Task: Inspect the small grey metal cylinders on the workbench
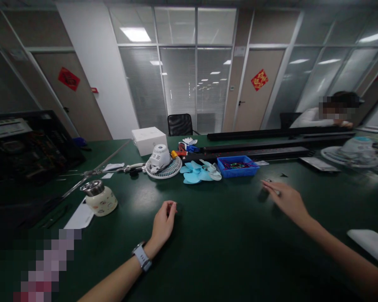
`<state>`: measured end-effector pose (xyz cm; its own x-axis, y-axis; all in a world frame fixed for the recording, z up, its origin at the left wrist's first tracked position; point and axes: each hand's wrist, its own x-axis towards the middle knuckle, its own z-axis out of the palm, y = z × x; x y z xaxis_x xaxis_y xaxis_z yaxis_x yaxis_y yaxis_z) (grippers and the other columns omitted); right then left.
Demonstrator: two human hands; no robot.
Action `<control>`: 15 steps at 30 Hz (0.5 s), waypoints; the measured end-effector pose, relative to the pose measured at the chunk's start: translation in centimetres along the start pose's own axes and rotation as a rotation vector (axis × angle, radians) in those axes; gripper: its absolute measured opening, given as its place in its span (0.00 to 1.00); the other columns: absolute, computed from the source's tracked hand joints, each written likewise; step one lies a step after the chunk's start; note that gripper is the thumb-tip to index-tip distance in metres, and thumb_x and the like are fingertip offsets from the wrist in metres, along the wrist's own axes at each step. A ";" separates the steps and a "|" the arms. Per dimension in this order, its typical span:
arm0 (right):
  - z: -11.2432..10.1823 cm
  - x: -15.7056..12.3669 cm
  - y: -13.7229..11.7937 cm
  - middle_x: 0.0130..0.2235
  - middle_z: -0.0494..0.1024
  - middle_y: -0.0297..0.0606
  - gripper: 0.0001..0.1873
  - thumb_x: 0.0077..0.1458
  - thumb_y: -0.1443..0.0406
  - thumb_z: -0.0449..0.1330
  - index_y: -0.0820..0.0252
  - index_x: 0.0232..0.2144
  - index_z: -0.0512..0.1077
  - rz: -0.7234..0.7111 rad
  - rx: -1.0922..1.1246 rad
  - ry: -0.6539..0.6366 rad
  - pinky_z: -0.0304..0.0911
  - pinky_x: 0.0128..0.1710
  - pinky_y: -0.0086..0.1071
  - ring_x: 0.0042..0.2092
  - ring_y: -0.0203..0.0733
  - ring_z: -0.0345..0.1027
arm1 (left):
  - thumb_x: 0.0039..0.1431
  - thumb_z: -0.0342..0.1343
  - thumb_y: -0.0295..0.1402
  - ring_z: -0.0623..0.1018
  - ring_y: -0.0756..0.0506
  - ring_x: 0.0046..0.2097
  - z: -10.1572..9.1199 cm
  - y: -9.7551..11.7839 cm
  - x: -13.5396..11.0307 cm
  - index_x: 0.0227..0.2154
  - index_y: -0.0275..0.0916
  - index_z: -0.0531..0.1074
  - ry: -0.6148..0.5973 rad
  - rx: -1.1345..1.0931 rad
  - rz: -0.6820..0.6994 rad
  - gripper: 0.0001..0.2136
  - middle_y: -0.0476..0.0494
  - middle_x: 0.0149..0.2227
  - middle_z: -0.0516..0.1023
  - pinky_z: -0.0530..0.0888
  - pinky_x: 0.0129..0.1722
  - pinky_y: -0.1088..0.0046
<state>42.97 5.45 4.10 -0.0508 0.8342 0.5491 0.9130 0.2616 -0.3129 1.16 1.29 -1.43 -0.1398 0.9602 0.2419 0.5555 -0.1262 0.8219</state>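
Note:
My left hand (164, 221), a watch on its wrist, rests on the dark green table with its fingers curled in. Whatever may be inside the curl is hidden. Over to the right, my right hand (286, 199) reaches forward, thumb and fingers pinched near the tabletop. Something small and pale shows at its fingers, too small to name. Closest to the right hand is a blue tray (238, 172) of thin wires. Left of the tray lie light blue fan blades (193, 172), beside a white fan housing with a round grille (160, 161).
A cream jar with a metal top (103, 201) stands at left, near an open electronics chassis (28, 147). A white box (149, 140) and long black bars (255, 155) line the back. Another person (315, 117) sits at far right, near another fan part (353, 152).

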 end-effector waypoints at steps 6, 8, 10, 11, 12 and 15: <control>-2.4 -1.3 8.5 0.46 0.78 0.51 0.22 0.60 0.63 0.47 0.64 0.46 0.76 0.204 -0.297 -0.112 0.66 0.43 0.41 0.44 0.53 0.73 | 0.62 0.43 0.47 0.77 0.43 0.35 -0.2 0.5 -0.1 0.40 0.39 0.68 -0.004 0.011 -0.010 0.18 0.44 0.33 0.77 0.71 0.36 0.66; -2.0 -1.6 9.1 0.47 0.78 0.48 0.22 0.60 0.63 0.47 0.62 0.48 0.76 0.208 -0.281 -0.105 0.65 0.43 0.39 0.44 0.52 0.73 | 0.62 0.43 0.47 0.77 0.43 0.35 -0.3 0.5 -0.2 0.40 0.39 0.68 0.002 0.008 -0.010 0.18 0.44 0.33 0.77 0.71 0.36 0.66; -1.6 -1.8 9.1 0.49 0.77 0.46 0.22 0.60 0.63 0.47 0.61 0.49 0.75 0.189 -0.247 -0.067 0.65 0.44 0.37 0.46 0.50 0.73 | 0.62 0.43 0.47 0.78 0.43 0.36 -0.2 0.4 -0.1 0.40 0.39 0.68 0.007 0.009 -0.004 0.18 0.44 0.33 0.77 0.71 0.37 0.66; -1.5 -1.7 9.0 0.50 0.76 0.45 0.21 0.60 0.63 0.47 0.61 0.49 0.75 0.177 -0.234 -0.047 0.64 0.46 0.37 0.47 0.49 0.72 | 0.62 0.44 0.47 0.78 0.43 0.36 -0.2 0.3 -0.1 0.41 0.39 0.69 0.008 0.012 -0.002 0.18 0.44 0.33 0.77 0.71 0.37 0.66; -1.5 -1.6 8.8 0.50 0.76 0.45 0.21 0.60 0.63 0.47 0.61 0.49 0.75 0.167 -0.227 -0.036 0.64 0.47 0.36 0.48 0.49 0.72 | 0.62 0.44 0.48 0.78 0.43 0.36 -0.2 0.2 -0.1 0.41 0.39 0.69 0.007 0.015 0.000 0.18 0.44 0.33 0.77 0.72 0.37 0.65; -1.5 -1.2 8.2 0.49 0.77 0.45 0.21 0.60 0.64 0.48 0.62 0.48 0.75 0.163 -0.225 -0.067 0.63 0.48 0.36 0.49 0.48 0.71 | 0.62 0.44 0.48 0.78 0.42 0.36 -0.1 0.1 0.0 0.40 0.39 0.69 0.003 0.019 -0.001 0.18 0.44 0.33 0.78 0.72 0.37 0.65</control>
<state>51.15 5.85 2.00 0.0838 0.8886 0.4509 0.9779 0.0137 -0.2087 1.14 1.28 -1.32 -0.1426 0.9596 0.2425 0.5706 -0.1205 0.8123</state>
